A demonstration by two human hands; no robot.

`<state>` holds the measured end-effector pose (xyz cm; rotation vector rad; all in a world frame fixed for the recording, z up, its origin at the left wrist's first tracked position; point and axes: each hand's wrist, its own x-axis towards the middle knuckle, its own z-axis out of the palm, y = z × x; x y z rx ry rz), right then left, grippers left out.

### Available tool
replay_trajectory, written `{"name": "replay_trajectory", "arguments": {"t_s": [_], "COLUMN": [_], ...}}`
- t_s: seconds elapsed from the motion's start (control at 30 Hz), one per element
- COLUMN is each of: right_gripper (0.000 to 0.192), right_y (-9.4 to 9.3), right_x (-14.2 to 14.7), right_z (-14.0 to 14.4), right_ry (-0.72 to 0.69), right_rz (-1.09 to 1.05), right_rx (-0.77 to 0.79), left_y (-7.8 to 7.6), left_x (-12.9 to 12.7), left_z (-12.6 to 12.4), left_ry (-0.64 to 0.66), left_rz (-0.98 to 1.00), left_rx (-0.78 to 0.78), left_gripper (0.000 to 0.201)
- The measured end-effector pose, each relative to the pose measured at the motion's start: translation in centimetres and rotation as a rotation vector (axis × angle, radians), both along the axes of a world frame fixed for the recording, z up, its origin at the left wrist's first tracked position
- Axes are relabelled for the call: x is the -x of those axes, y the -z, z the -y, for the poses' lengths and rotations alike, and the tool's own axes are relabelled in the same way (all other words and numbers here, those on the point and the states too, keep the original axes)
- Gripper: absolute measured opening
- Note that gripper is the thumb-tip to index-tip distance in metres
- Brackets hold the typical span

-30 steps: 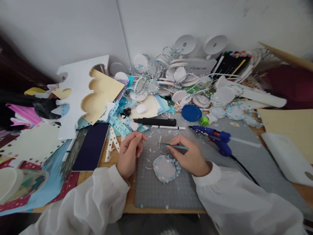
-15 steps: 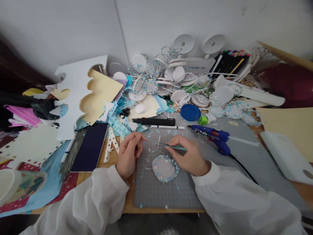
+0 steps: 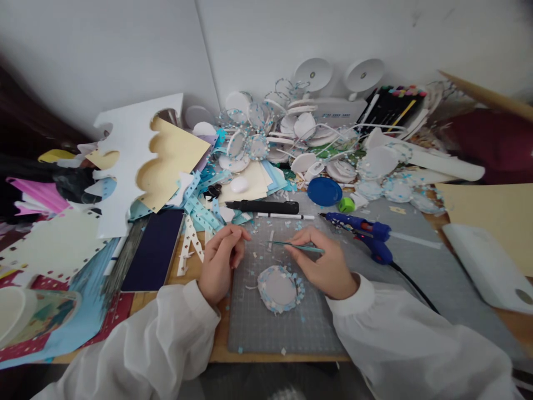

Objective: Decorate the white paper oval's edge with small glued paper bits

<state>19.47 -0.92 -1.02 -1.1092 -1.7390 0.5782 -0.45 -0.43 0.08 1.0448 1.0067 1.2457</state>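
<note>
My right hand pinches a pair of teal tweezers, their tips pointing left over the grey cutting mat. Around the tips lie a small clear strip and tiny paper bits, too fine to make out well. My left hand rests at the mat's left edge with its fingers curled and thumb against the index finger; whatever they hold, if anything, is hidden. Below the tweezers a round white disc lies flat, ringed with small pale blue and white pieces. Neither hand touches it.
A blue glue gun lies right of my right hand, its cord trailing. A black pen, a white pen and a blue lid lie ahead. A dark notebook is left; decorated discs pile against the wall.
The tweezers have tilted slightly in my right hand, and its fingers have shifted a little. The ringed disc looks nearly unmoved. My left hand stays in place.
</note>
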Motion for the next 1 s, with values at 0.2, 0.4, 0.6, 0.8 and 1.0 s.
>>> {"name": "replay_trajectory", "arguments": {"t_s": [0.2, 0.4, 0.6, 0.8, 1.0], "right_gripper": [0.014, 0.018, 0.020, 0.020, 0.013], "right_y": [-0.9, -1.4, -1.5, -1.3, -1.9], "right_x": [-0.2, -0.4, -0.5, -0.6, -1.2], "right_z": [0.0, 0.1, 0.0, 0.1, 0.0], "right_ry": [0.055, 0.066, 0.017, 0.005, -0.089], "right_rz": [-0.150, -0.384, -0.551, -0.482, 0.021], "right_rx": [0.046, 0.180, 0.242, 0.206, -0.091], "left_y": [0.0, 0.1, -0.2, -0.5, -0.5], "left_x": [0.1, 0.1, -0.1, -0.3, -0.2], "left_z": [0.0, 0.0, 0.2, 0.4, 0.4], "left_ry": [-0.002, 0.022, 0.093, 0.164, 0.102], "left_rz": [-0.012, -0.060, -0.143, -0.227, -0.192], "left_rx": [0.008, 0.013, 0.036, 0.025, 0.020], "left_gripper": [0.023, 0.020, 0.018, 0.023, 0.022]}}
